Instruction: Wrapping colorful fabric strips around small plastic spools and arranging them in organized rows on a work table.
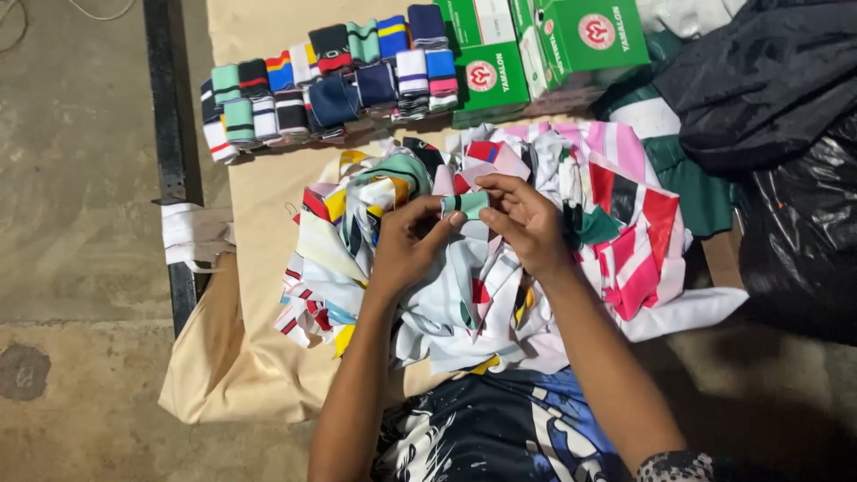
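Green and white striped knit band [466, 204] is pinched at its two ends, the left hand [406, 245] at 9 o'clock and the right hand [527, 223] at 3 o'clock, each grip pressed together on it. Below it, a heap of coloured fabric pieces [500, 268] is spread on the beige surface [259, 178]. At 11 o'clock, rolled bands [330, 80] are lined up; at 1 o'clock, green boxes [536, 45] are stacked.

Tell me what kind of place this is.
Probably a small garment workshop or packing area. Both hands, left hand and right hand, hold a small green knit strip over a heap of striped fabric pieces, with rows of folded knit bands and green cartons behind.
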